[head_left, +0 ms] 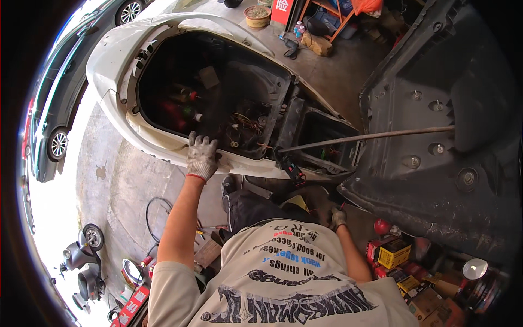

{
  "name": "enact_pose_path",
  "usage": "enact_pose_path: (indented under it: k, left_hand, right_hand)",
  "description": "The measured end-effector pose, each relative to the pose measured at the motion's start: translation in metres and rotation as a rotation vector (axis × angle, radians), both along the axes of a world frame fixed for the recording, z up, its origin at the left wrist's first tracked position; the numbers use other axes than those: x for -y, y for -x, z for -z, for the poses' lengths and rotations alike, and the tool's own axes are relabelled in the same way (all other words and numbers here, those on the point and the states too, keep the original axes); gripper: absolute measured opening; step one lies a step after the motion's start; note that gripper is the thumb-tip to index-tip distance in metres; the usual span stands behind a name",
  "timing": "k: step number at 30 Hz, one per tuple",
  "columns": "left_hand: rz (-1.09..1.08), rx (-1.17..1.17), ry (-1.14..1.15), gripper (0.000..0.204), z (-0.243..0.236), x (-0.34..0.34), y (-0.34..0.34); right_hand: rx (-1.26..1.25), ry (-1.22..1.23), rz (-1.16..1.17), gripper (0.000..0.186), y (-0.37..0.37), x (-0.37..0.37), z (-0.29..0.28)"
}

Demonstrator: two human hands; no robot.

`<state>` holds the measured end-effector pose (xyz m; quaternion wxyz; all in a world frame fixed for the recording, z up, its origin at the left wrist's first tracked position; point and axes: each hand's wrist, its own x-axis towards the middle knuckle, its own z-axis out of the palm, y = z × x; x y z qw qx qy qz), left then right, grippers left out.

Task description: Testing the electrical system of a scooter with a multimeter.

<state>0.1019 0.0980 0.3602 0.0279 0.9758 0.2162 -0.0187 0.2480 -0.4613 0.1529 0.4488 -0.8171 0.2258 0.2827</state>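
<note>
My left hand [202,154], in a pale knit glove, grips the near rim of a white scooter body [114,82]. Its open storage bay [180,60] holds bottles and loose wires [245,125]. A long rod [381,133] reaches from the bay's edge across to the raised black seat underside [414,169]. A black device [294,173] sits at the near edge, by the rod's end. My right hand [338,217], also gloved, is low at the right, below the scooter, closed around something small and dark that I cannot make out.
Boxes [395,252] crowd the floor at lower right. A hose [155,204] lies at lower left. A parked car [57,109] and another scooter [87,267] stand at the left. An orange rack [335,16], a plant pot [256,15] and bottles [299,30] are at the back.
</note>
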Motion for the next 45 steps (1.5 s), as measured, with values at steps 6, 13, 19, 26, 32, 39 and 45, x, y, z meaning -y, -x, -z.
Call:
enact_pose_path:
  k: [6,13,19,26,32,39,45]
  left_hand:
    - [0.000,-0.024,0.005,0.042,0.002,0.001,0.001]
    - [0.009,0.012,0.012,0.045,0.009,-0.002,0.001]
    - [0.001,0.025,0.005,0.047,0.015,-0.002,0.005]
    - [0.004,0.036,0.022,0.049,0.020,-0.004,0.002]
    - [0.026,0.062,0.035,0.047,0.021,-0.005,-0.001]
    - [0.029,0.007,0.029,0.040,0.019,-0.004,-0.008]
    - [0.035,-0.020,0.018,0.042,0.018,-0.002,-0.010]
  right_hand:
    - [-0.115,-0.050,0.039,0.011,0.011,-0.023,-0.015]
    - [-0.121,0.114,-0.083,0.014,0.008,-0.035,-0.019]
    - [-0.174,0.146,-0.170,0.019,-0.003,-0.081,-0.054]
    - [0.018,0.300,-0.513,0.028,-0.017,-0.115,-0.036]
    - [0.187,0.389,-0.558,0.042,-0.031,-0.167,-0.031]
    - [0.256,0.502,-0.375,0.040,-0.048,-0.210,-0.025]
    - [0.251,0.434,-0.401,0.043,-0.055,-0.230,-0.025]
